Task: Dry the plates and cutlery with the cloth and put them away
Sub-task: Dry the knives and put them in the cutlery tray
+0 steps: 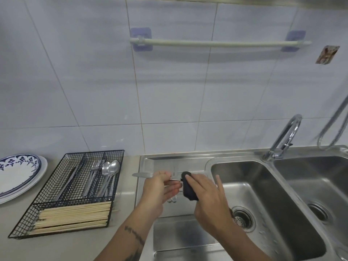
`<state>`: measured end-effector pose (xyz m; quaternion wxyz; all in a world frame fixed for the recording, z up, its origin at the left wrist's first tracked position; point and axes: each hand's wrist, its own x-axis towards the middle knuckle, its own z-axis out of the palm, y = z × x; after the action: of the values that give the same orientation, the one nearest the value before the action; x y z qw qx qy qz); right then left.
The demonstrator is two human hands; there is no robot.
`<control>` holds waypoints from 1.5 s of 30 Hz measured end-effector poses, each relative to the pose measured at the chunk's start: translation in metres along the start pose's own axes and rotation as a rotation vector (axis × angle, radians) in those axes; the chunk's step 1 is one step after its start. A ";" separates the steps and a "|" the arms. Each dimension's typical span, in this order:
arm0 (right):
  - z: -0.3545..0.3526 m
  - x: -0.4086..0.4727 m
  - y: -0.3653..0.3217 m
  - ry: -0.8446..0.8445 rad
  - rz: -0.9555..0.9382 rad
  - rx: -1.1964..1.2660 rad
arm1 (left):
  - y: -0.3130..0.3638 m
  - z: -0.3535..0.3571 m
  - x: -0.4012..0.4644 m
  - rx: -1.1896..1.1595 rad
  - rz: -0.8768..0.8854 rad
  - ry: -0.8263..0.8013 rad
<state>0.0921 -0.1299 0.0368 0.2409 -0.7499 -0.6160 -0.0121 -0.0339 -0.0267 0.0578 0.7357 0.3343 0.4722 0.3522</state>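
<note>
While both hands work above the steel drainboard (188, 236), the left hand (159, 191) has its fingers (165, 175) closed round a table knife (143, 175), the blade projecting leftward beyond the knuckles and the other end running toward the right hand. The right hand (209, 196) presses a dark cloth (189, 187) against the knife just right of the left fingers; thumb and palm grip the cloth, while one finger stands straight and free. Beneath the left fingers, further cutlery handles (172, 199) lie on the drainboard, mostly hidden. Right of the right fingers sits the near sink bowl (263, 194), with a second bowl (320, 185) and the tap (286, 136) beyond. Well left of the left fingers, on the bench (66, 247), stands a wire cutlery tray (64, 196) holding knives, forks (93, 178), spoons (111, 174) and, in its near compartment, chopsticks (75, 215). Further left, stacked plates (18, 176) rest on the bench, the top one blue-patterned.
</note>
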 end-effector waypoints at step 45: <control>0.009 0.029 0.005 -0.095 -0.046 0.153 | 0.022 -0.133 0.048 0.170 -0.016 0.218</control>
<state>0.1013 -0.1006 0.0366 0.2674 -0.7147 -0.6430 0.0651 -0.1471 0.0457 0.0102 0.6518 0.3512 0.5802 0.3393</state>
